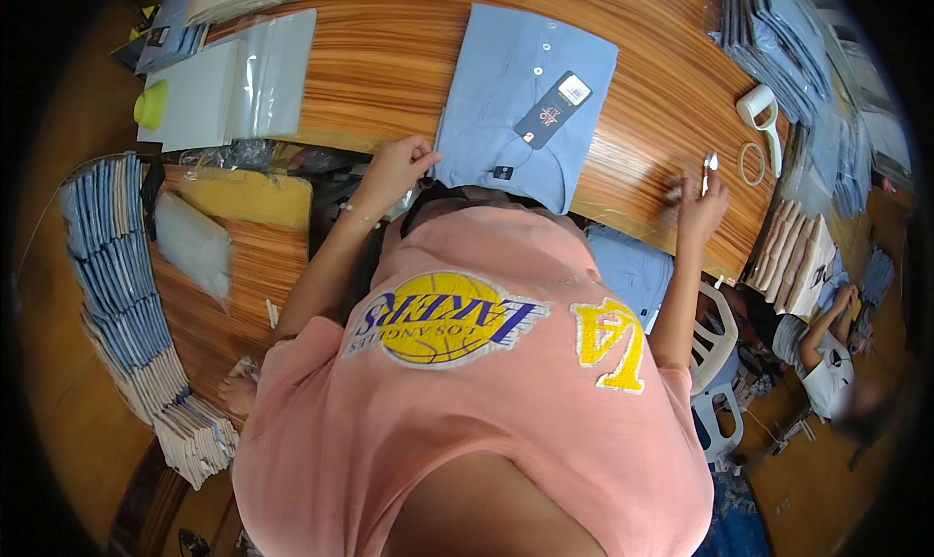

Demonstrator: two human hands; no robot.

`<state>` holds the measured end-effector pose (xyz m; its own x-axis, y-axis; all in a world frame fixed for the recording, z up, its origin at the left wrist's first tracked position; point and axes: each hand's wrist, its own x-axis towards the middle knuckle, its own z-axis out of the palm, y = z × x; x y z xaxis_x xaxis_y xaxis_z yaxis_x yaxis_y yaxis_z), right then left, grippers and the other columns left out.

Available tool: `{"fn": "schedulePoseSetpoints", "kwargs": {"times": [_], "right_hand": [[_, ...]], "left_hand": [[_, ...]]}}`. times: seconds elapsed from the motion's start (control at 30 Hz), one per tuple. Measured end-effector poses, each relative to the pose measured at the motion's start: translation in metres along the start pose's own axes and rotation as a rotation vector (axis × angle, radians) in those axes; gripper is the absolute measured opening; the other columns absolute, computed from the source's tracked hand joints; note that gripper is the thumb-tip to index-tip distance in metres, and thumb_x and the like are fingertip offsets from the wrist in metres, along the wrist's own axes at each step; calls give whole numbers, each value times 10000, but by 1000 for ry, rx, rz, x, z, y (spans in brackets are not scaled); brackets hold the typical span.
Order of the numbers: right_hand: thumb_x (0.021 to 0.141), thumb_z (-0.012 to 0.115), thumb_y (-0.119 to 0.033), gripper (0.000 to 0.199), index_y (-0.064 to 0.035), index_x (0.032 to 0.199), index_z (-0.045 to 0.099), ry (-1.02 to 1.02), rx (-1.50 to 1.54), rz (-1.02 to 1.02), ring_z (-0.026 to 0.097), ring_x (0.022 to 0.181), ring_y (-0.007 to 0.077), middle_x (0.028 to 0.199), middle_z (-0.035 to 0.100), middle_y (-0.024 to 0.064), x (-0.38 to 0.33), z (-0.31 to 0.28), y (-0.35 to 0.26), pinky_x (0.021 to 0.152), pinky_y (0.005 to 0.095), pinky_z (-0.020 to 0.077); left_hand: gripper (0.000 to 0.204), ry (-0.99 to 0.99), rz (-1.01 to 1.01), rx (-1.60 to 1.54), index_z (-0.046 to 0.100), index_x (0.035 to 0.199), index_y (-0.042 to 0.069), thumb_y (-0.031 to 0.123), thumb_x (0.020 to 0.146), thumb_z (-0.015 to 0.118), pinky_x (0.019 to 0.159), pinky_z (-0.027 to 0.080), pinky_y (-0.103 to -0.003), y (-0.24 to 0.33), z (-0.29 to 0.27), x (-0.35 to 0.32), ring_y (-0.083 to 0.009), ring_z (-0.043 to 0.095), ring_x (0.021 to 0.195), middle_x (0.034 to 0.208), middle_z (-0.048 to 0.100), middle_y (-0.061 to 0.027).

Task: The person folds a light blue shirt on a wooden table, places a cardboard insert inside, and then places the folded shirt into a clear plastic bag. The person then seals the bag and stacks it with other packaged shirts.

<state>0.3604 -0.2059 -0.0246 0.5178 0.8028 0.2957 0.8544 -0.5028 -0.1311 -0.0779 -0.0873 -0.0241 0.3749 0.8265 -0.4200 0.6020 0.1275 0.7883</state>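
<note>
A folded light blue shirt [496, 90] lies on the striped wooden table [389, 61], its collar toward me. On it rests a dark hang tag [553, 111] with a white label, tied by a thin cord. My left hand [394, 175] is at the shirt's near left edge, fingers curled together; whether they pinch the fabric is hidden. Off to the shirt's right, my right hand [702, 207] is closed around a small, slim white object [711, 161] whose kind I cannot make out. Part of that hand is blurred.
Clear plastic bags [277, 75] lie at the far left. A white-handled tool [765, 114] and a ring [750, 164] are at the right, near bagged shirts [769, 41]. Long rows of folded shirts [112, 246] stand left. Another person [827, 372] sits beyond a white plastic chair [718, 333].
</note>
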Motion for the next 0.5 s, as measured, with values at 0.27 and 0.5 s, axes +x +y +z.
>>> {"fn": "schedulePoseSetpoints", "kwargs": {"times": [0.27,0.5], "right_hand": [[766,685,-11,234,-35,909,500,-855,1115,282,515,599,74,724,552,15,-72,22,-102,516,209,418],[754,680,29,256,-28,911,486,-774,1201,362,491,581,66,703,536,9,-79,17,-111,513,203,409]], "left_hand": [[247,-17,-64,-153,614,745,-7,188,727,764,480,418,-232,-11,6,10,-85,552,514,590,594,-44],[220,-125,-124,-261,605,811,-22,143,753,738,507,432,-217,-20,6,14,-81,567,552,663,630,-53]]}}
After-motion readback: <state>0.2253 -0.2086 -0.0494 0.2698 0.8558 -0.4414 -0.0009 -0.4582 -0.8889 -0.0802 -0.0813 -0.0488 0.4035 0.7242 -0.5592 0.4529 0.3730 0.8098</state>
